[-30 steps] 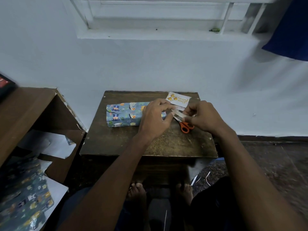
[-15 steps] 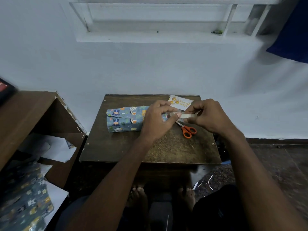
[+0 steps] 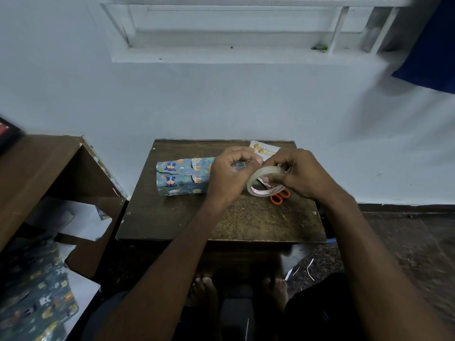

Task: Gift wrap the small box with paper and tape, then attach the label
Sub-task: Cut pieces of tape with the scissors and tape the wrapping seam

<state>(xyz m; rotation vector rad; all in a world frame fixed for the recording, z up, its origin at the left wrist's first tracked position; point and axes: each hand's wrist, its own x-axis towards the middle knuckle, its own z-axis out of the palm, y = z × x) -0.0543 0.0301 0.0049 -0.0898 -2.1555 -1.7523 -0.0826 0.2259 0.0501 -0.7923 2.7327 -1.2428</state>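
Both hands are held above the wrapped box [image 3: 183, 177]: the tape roll [image 3: 265, 181] is gripped by the right hand [image 3: 299, 175], its edge pinched by the left hand [image 3: 230, 172].

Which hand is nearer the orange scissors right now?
Right. The right hand, holding the tape roll, is just above the scissors; the left hand is further left, over the wrapped box.

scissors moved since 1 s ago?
No. The scissors lie on the same spot on the table, right of the wrapped box; only the camera shifted.
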